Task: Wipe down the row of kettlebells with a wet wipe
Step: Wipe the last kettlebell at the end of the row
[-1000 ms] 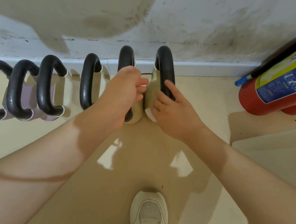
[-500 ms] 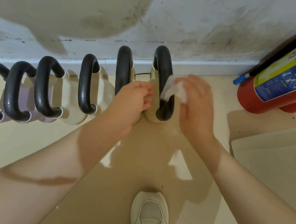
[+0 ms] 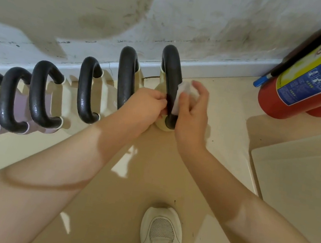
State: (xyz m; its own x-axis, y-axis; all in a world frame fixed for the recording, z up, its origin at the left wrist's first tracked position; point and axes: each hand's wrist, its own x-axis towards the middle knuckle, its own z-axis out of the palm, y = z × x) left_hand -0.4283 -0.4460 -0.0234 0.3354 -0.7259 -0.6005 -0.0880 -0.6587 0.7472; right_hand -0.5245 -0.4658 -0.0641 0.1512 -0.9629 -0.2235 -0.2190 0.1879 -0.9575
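Several kettlebells with black handles stand in a row along the wall, cream ones to the right and pale purple ones (image 3: 21,107) to the left. My right hand (image 3: 192,113) presses a white wet wipe (image 3: 181,95) against the handle of the rightmost kettlebell (image 3: 171,68). My left hand (image 3: 147,104) pinches the same handle from its left side, and it hides the lower part of the neighbouring kettlebell (image 3: 126,69).
A red fire extinguisher (image 3: 308,88) leans against the wall at the right. A pale board (image 3: 303,186) lies on the floor at the right. My white shoe (image 3: 160,237) stands on the beige floor below my hands.
My right hand came off the handle, brought the wipe up, and now holds it against the handle's right side. My left hand shifted right, from the neighbouring handle to the rightmost one.
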